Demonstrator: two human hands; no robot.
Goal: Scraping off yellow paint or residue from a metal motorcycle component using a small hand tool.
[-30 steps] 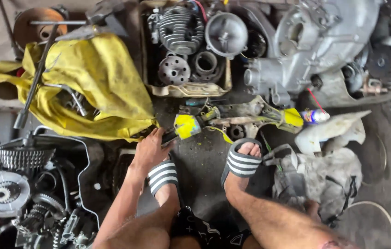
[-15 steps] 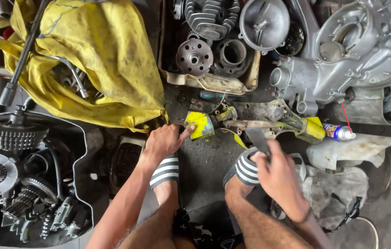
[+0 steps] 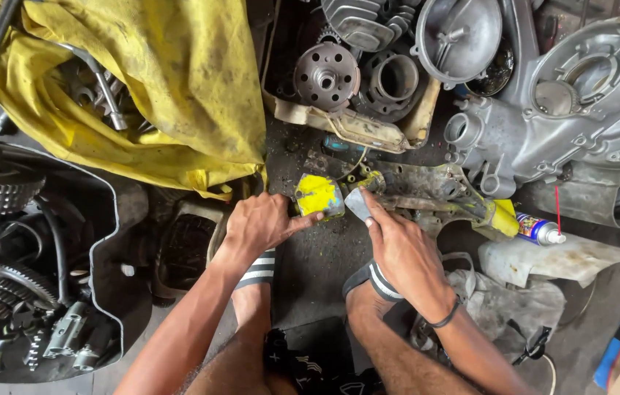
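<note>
My left hand [image 3: 259,225] braces the yellow-painted end [image 3: 318,195] of the grimy metal part [image 3: 427,196] lying on the floor, fingers closed on it to steady it. My right hand [image 3: 401,252] pinches a small grey pad [image 3: 357,204] against it. A spray can [image 3: 538,230] lies rightward.

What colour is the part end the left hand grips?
Yellow, smudged with grime: the part end, best in the head view.
</note>
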